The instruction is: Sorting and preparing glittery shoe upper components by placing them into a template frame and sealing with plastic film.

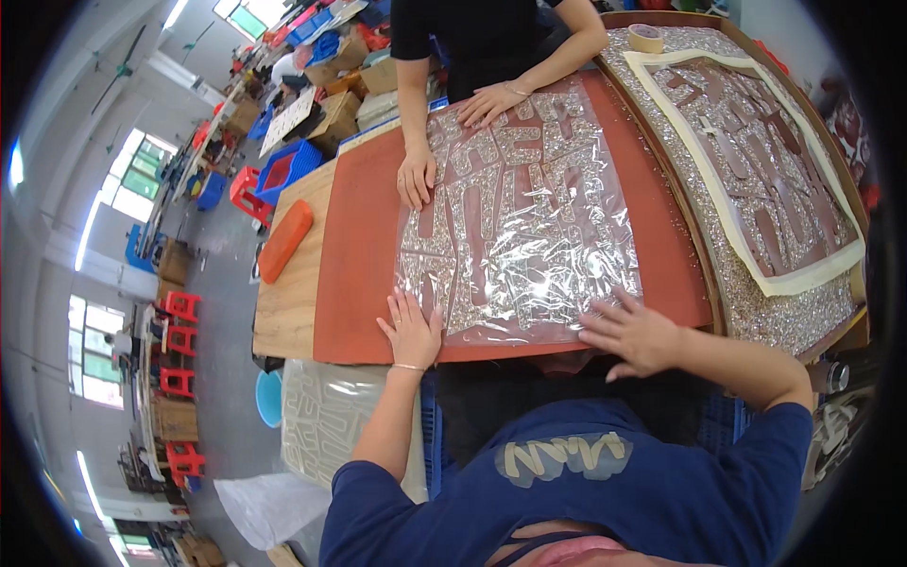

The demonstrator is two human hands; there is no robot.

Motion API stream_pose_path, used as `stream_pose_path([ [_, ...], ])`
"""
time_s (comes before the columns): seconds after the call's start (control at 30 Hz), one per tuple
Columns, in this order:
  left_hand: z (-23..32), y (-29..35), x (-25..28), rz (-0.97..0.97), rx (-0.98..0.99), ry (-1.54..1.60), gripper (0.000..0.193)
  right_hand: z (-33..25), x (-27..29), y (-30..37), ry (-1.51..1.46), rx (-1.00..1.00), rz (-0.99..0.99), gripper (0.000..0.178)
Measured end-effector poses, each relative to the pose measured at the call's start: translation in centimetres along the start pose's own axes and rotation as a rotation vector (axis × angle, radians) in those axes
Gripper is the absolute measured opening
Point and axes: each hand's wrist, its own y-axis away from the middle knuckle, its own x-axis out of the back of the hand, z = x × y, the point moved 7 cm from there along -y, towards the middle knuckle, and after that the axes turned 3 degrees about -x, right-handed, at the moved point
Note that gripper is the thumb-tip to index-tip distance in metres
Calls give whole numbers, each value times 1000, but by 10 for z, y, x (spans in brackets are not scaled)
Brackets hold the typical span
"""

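A clear plastic sheet with glittering patches in a cut-out pattern lies flat on a red-brown mat. My left hand rests flat at the sheet's near left corner, fingers spread. At the near right corner my right hand is open, its fingertips at the film's edge. Neither hand grips anything. Across the table a co-worker in a black top has one hand lying on the far edge of the sheet and the other hand at its left side.
To the right, a tray of sparkling stones holds a cream-bordered stencil and a tape roll. An orange-red block lies on the wooden board at left. Below are a patterned translucent sheet and a light-blue basin.
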Motion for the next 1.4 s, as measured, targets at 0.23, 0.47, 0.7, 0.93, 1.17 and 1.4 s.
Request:
stream_pose_path([
  [0.23, -38, 98, -13, 482, -131, 55, 70, 13, 57, -21, -148, -137, -96, 25],
  [0.47, -156, 160, -121, -102, 982, 112, 90, 165, 38, 79, 404, -559, 424, 24],
  [0.7, -229, 215, -193, -528, 774, -90, 106, 128, 43, 47, 305, -663, 317, 28],
  [0.93, -254, 202, -203, -515, 720, -21, 114, 131, 46, 59, 329, -717, 301, 28],
  [1.17, -229, 185, -184, -470, 633, -22, 91, 135, 44, 55, 301, -757, 295, 27],
  [1.4, -238, 173, -171, -385, 583, -64, 38, 137, 43, 55, 274, -754, 294, 28],
])
